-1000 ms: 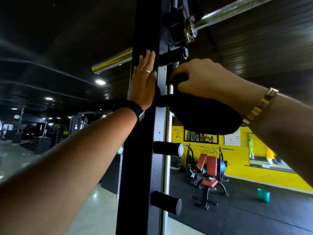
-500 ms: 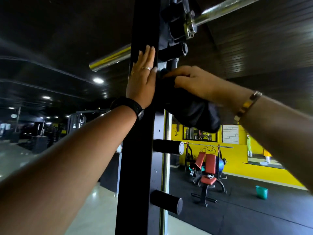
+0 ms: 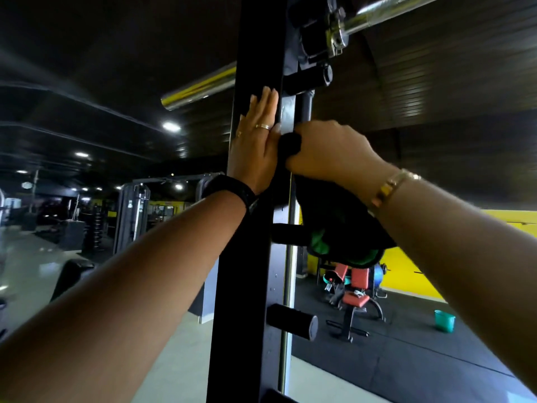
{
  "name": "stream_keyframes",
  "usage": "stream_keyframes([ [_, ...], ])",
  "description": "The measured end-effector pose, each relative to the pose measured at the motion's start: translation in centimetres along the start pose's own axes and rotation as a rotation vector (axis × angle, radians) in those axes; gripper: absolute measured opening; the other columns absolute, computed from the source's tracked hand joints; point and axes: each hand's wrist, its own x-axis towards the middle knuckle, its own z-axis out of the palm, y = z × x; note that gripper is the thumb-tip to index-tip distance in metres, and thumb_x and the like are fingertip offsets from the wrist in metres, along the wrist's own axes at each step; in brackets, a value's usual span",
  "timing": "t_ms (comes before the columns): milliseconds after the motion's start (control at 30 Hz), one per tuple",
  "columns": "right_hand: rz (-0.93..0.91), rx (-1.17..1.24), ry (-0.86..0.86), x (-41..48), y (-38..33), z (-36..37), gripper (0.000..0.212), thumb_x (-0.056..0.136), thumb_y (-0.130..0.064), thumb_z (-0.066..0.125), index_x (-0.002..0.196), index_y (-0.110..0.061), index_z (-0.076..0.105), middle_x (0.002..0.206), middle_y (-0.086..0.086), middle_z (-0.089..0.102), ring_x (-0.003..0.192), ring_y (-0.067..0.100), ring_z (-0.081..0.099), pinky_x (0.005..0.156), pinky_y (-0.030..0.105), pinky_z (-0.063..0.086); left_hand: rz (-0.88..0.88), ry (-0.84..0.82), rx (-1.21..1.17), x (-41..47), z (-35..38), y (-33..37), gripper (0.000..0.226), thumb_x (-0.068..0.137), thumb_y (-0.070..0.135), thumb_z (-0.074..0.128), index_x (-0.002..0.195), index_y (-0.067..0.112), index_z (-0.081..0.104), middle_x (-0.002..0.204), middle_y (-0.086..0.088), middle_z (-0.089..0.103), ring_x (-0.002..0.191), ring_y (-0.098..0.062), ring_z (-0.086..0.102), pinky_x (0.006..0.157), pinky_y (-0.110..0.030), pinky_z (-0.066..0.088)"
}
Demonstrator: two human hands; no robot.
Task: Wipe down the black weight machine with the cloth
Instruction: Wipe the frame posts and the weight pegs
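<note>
From the head camera, the black weight machine's upright post runs top to bottom through the middle of the view. The left hand lies flat against the post's front face, fingers stretched out straight and together, gripping nothing, a ring on one of them and a dark band on the wrist. Just beside it, touching it, the right hand is closed around a dark cloth at the post's right edge; the cloth hangs down below the fist, showing a green underside at its lower hem. A gold bracelet sits on the right wrist. Short black pegs stick out from the post's side, and a shiny steel bar crosses behind it near the top. Far off on the dark floor stand a red bench and a green bucket.
</note>
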Motion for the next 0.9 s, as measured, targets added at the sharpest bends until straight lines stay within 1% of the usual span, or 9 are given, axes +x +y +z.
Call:
stream_keyframes([
  [100,0.072,0.172,-0.105,1.1,0.1,-0.7,0.027,0.084,-0.040,0.057,0.101,-0.019,0.054,0.100,0.006,0.057,0.087,0.027,0.059,0.070,0.033,0.046,-0.004,-0.003,0.022,-0.5,0.0,0.0,0.054,0.102,0.025,0.029,0.153,0.009,0.021,0.161,-0.009,0.015,0.150,-0.025,0.007,0.105,-0.001,-0.011],
  [200,-0.037,-0.030,0.092,-1.9,0.0,1.0,0.035,0.090,-0.033,0.054,0.124,-0.025,0.051,0.112,0.007,0.053,0.098,0.035,0.059,0.069,0.038,0.047,-0.037,0.001,0.023,-1.7,0.1,0.4,0.054,0.101,0.023,0.030,0.153,0.012,0.020,0.162,-0.007,0.015,0.150,-0.024,0.006,0.113,-0.014,-0.006],
  [267,-0.086,-0.012,0.233,-3.8,0.6,2.0,0.047,0.091,-0.027,0.053,0.137,-0.030,0.046,0.126,0.004,0.049,0.101,0.036,0.059,0.067,0.033,0.042,-0.053,-0.001,0.018,-2.8,0.1,0.7,0.054,0.102,0.022,0.030,0.153,0.014,0.019,0.162,-0.004,0.014,0.150,-0.022,0.004,0.113,-0.013,-0.008],
  [367,-0.012,0.360,0.364,-5.5,0.6,1.5,0.043,0.088,-0.019,0.055,0.130,-0.028,0.057,0.133,-0.001,0.051,0.112,0.027,0.056,0.083,0.028,0.040,-0.044,-0.013,0.015,-4.6,0.1,0.6,0.052,0.103,0.027,0.030,0.153,0.016,0.016,0.162,-0.004,0.014,0.150,-0.021,0.003,0.111,-0.009,-0.010],
  [467,0.244,0.687,0.547,-8.2,0.8,0.8,0.027,0.082,-0.024,0.053,0.106,-0.026,0.066,0.111,0.003,0.064,0.106,0.025,0.057,0.086,0.026,0.040,-0.037,-0.034,0.016,-6.4,0.2,0.2,0.057,0.101,0.036,0.023,0.153,0.015,0.015,0.162,-0.001,0.011,0.149,-0.016,0.001,0.118,-0.024,-0.003],
  [533,0.370,0.777,0.476,-9.4,0.9,0.7,0.027,0.079,-0.031,0.052,0.102,-0.026,0.065,0.103,0.005,0.065,0.106,0.027,0.057,0.087,0.032,0.043,-0.037,-0.038,0.019,-7.4,0.3,0.2,0.059,0.099,0.038,0.021,0.153,0.015,0.014,0.160,0.004,0.007,0.148,-0.014,0.000,0.121,-0.033,0.002],
  [600,0.412,0.721,0.265,-8.7,0.6,1.4,0.044,0.079,-0.040,0.052,0.117,-0.020,0.064,0.113,0.010,0.065,0.112,0.030,0.056,0.086,0.032,0.041,-0.040,-0.039,0.008,-7.7,0.2,0.4,0.057,0.100,0.036,0.023,0.152,0.016,0.013,0.159,0.003,0.008,0.149,-0.015,0.001,0.121,-0.037,0.005],
  [767,0.439,0.857,0.089,-5.6,-3.0,4.0,0.070,0.089,-0.038,0.061,0.140,-0.005,0.028,0.143,0.014,0.037,0.129,0.032,0.041,0.099,0.033,0.038,-0.020,-0.064,0.002,-7.2,-0.1,-0.7,0.057,0.098,0.038,0.025,0.151,0.018,0.014,0.157,0.007,0.007,0.144,-0.007,-0.001,0.117,-0.021,-0.004],
  [900,0.144,0.326,0.021,-7.5,-3.5,6.2,0.087,0.090,-0.049,0.050,0.154,-0.011,0.006,0.160,0.007,0.018,0.140,0.028,0.031,0.104,0.036,0.036,-0.012,-0.039,-0.034,-7.6,0.2,-0.9,0.054,0.103,0.027,0.034,0.152,0.014,0.016,0.161,-0.001,0.013,0.148,-0.016,0.003,0.123,-0.041,0.006],
])
